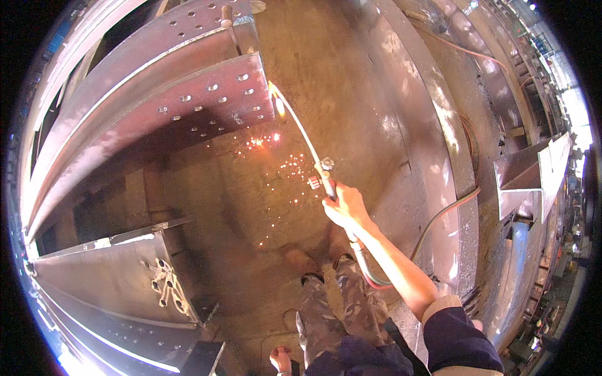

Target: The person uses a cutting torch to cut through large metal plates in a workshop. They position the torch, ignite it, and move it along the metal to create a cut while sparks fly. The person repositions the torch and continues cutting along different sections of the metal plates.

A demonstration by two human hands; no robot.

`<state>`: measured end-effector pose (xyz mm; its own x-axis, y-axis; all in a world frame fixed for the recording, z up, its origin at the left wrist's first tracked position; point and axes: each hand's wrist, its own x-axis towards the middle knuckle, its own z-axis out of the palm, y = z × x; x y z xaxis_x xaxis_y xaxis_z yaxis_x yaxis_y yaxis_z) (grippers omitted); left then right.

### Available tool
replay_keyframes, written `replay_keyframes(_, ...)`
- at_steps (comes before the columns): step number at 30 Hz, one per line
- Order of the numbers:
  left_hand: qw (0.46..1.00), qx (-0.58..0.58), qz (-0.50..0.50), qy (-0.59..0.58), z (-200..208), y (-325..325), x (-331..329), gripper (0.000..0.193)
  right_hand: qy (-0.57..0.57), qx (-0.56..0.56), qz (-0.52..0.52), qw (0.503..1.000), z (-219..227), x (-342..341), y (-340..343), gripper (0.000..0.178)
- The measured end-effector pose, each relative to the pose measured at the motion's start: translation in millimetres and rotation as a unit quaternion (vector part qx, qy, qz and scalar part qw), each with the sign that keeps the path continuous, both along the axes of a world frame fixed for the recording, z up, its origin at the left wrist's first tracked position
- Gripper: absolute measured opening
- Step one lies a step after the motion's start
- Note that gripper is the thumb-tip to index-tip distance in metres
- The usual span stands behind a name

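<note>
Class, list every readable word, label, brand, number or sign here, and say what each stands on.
No text can be read.
Holed beam: a pale mark near its end, too blurred to tell if it is writing.
Torch: no legible lettering.
Far clutter at right: too small and blurred.

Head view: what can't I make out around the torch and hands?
All in the head view:
- Torch grip: covered by the right hand.
- Torch tip: lost in the flame's glare.
- Left hand: small, its forearm cut off by the lower edge; can't tell if it holds anything.
- Red-brown beam, far end: too small at the left rim.
</note>
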<state>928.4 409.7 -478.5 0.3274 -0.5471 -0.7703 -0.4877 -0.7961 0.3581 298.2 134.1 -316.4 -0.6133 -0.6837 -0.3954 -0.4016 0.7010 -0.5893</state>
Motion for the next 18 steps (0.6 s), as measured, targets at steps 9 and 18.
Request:
replay_keyframes(9,0.989,0.003,0.138,0.044,35.5,-25.6,-71.7,0.018,-0.030,0.000,0.012,0.999,16.0,15.5,30.4,0.027)
replay_keyframes(18,0.997,-0.008,0.070,0.013,89.9,-51.6,-76.8,0.027,-0.091,-0.013,-0.021,0.996,31.3,17.7,46.0,0.025)
